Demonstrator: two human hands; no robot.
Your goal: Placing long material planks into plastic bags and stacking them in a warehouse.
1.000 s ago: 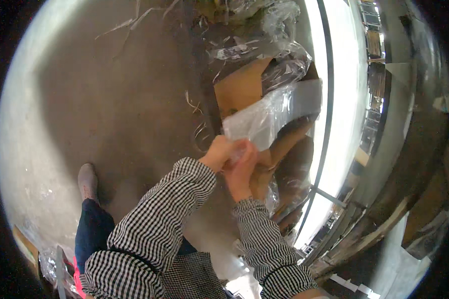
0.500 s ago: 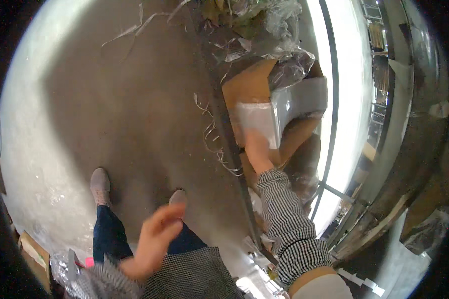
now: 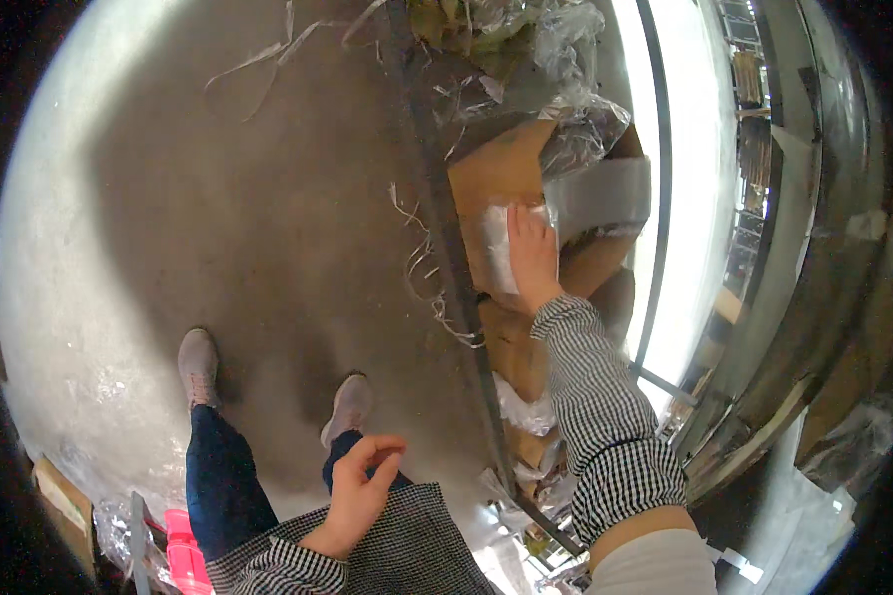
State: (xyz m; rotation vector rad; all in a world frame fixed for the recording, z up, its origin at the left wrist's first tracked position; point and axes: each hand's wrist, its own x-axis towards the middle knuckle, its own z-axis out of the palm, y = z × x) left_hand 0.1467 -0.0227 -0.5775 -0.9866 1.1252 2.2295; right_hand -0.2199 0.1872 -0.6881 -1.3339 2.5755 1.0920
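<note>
Right hand (image 3: 534, 250) rests flat, fingers extended, on white plastic packet (image 3: 499, 236). Packet already sits at cardboard box (image 3: 496, 167); inside or atop, can't tell. Box not yet closed. Left hand (image 3: 359, 493) empty, loosely curled.

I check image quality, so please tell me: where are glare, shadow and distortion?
Head view: the strip at right is blown out white; head view: a broad dark shadow covers much of the floor; head view: the fisheye lens curves the dark bar along the strip; head view: the right hand looks fairly sharp.
</note>
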